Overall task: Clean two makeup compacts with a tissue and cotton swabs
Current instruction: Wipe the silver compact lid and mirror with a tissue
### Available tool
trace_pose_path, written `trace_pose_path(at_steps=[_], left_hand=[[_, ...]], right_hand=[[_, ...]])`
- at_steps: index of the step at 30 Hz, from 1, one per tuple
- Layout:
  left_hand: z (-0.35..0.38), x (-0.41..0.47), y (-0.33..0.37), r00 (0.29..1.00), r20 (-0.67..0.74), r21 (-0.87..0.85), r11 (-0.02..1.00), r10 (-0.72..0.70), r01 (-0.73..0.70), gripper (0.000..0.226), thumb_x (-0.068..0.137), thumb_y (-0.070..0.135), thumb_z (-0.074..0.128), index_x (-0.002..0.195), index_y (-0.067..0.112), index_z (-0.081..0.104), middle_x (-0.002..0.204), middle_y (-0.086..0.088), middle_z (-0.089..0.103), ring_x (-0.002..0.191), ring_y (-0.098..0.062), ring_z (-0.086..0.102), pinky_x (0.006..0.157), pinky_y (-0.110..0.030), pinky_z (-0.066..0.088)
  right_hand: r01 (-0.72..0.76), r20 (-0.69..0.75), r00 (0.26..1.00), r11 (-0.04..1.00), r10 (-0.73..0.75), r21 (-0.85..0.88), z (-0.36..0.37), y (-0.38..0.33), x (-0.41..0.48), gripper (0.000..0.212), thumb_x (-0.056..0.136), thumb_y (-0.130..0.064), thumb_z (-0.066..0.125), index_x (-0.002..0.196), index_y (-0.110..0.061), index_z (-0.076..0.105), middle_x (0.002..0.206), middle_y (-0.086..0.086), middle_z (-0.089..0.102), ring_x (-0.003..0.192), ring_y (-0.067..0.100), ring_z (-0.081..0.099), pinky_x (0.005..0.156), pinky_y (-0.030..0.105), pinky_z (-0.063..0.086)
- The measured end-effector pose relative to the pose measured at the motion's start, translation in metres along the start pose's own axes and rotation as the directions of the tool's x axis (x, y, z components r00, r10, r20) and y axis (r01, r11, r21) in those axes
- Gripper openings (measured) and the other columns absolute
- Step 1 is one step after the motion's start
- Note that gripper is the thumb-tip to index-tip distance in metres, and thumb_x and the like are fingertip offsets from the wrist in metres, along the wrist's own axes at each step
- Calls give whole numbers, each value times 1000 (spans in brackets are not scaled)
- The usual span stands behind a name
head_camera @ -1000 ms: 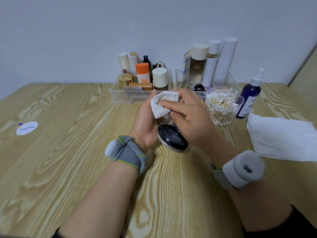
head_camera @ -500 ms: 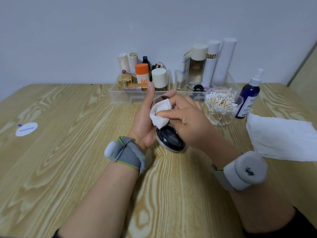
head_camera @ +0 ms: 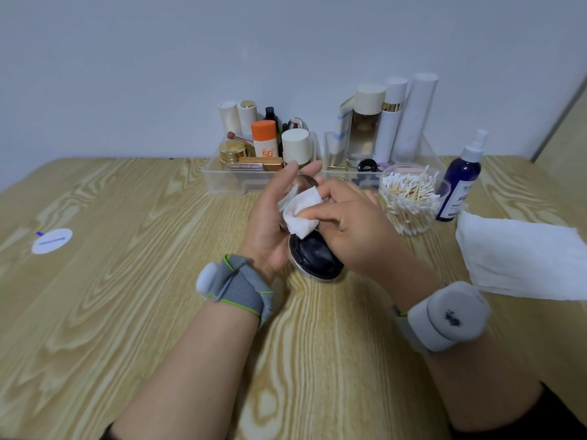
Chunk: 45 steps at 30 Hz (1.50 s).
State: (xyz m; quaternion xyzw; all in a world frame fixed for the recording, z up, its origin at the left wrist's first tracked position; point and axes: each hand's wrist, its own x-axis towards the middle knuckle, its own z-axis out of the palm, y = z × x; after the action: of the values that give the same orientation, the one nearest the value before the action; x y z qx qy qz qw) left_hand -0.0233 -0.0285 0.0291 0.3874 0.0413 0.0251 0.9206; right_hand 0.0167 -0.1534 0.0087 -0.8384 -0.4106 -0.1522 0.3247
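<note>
An open round compact [head_camera: 316,258] with a black inside and silver rim is held above the table's middle. My left hand [head_camera: 273,217] supports it from the left, fingers stretched up behind its raised lid. My right hand [head_camera: 352,230] pinches a folded white tissue [head_camera: 300,214] and presses it against the lid's inner face. A clear tub of cotton swabs [head_camera: 409,201] stands just right of my hands. A second compact is not clearly seen.
Two clear organizer trays [head_camera: 222,181] with bottles and jars line the back wall. A blue spray bottle [head_camera: 460,182] stands at the right, with a flat stack of white tissues [head_camera: 521,258] in front of it. A round white sticker [head_camera: 52,240] lies far left.
The tissue in my right hand slid from the lid's top down to its middle. The compact tilted slightly, and my left fingers straightened upward behind the lid.
</note>
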Motion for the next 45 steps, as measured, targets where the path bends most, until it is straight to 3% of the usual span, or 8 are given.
trace_pose_path(at_steps=[9, 17, 21, 24, 29, 36, 43, 45], left_hand=[[3, -2, -1, 1000, -2, -12, 1000, -3, 3, 39, 99, 33, 46, 123, 4, 56, 86, -9, 66, 72, -22, 69, 68, -31, 58], [-1, 0, 2, 1000, 4, 5, 1000, 11, -11, 39, 98, 36, 48, 120, 6, 61, 95, -17, 66, 82, -27, 68, 81, -36, 56], [-5, 5, 1, 999, -26, 11, 1000, 19, -19, 52, 90, 38, 58, 128, 2, 60, 103, -17, 65, 96, -28, 64, 106, -43, 42], [-9, 7, 0, 1000, -28, -17, 1000, 6, -6, 57, 86, 39, 62, 130, 3, 60, 104, -16, 65, 100, -28, 61, 113, -44, 36], [-10, 6, 0, 1000, -1, -40, 999, -27, 27, 46, 94, 45, 53, 119, 8, 64, 95, -13, 70, 90, -27, 67, 99, -42, 49], [-8, 7, -2, 997, 44, -13, 998, -66, 67, 70, 93, 63, 42, 134, 8, 51, 108, -18, 66, 98, -29, 65, 98, -41, 47], [-11, 9, -2, 999, 18, -41, 999, -34, 35, 70, 90, 61, 50, 133, 5, 57, 119, -22, 62, 105, -32, 64, 103, -44, 45], [-12, 9, 0, 1000, 3, -45, 999, 6, -6, 64, 92, 57, 51, 124, 3, 61, 107, -20, 65, 90, -26, 68, 93, -38, 55]], right_hand=[[-18, -68, 998, 998, 13, -65, 1, -2, 0, 34, 79, -11, 49, 93, -28, 75, 104, -5, 60, 99, 13, 45, 81, 27, 23], [-47, -209, 978, 987, 14, -155, 1, -3, 2, 31, 75, -10, 52, 88, -26, 76, 101, -3, 60, 89, 20, 50, 79, 30, 28], [-92, -278, 960, 976, 34, -199, -3, 1, 1, 35, 75, -6, 53, 97, -23, 75, 99, 3, 58, 88, 25, 52, 76, 28, 24], [-90, -286, 958, 977, 32, -192, -3, 0, 1, 37, 74, -5, 53, 100, -21, 74, 94, 5, 55, 85, 26, 52, 75, 29, 22], [-49, -261, 965, 992, 17, -118, -2, -2, 0, 37, 74, -4, 53, 97, -23, 76, 96, 3, 58, 89, 26, 54, 78, 35, 33], [101, -234, 969, 992, -81, 78, 4, -8, 1, 37, 80, 0, 55, 99, -24, 75, 99, 1, 57, 88, 19, 50, 77, 45, 44], [-18, -267, 963, 998, 34, 62, 3, -3, 1, 36, 86, -3, 54, 114, -18, 68, 100, 3, 52, 87, 24, 52, 72, 41, 48], [-53, -266, 962, 998, 63, 44, 3, -2, 0, 35, 84, -3, 53, 111, -17, 70, 100, 3, 54, 89, 25, 54, 72, 42, 49]])
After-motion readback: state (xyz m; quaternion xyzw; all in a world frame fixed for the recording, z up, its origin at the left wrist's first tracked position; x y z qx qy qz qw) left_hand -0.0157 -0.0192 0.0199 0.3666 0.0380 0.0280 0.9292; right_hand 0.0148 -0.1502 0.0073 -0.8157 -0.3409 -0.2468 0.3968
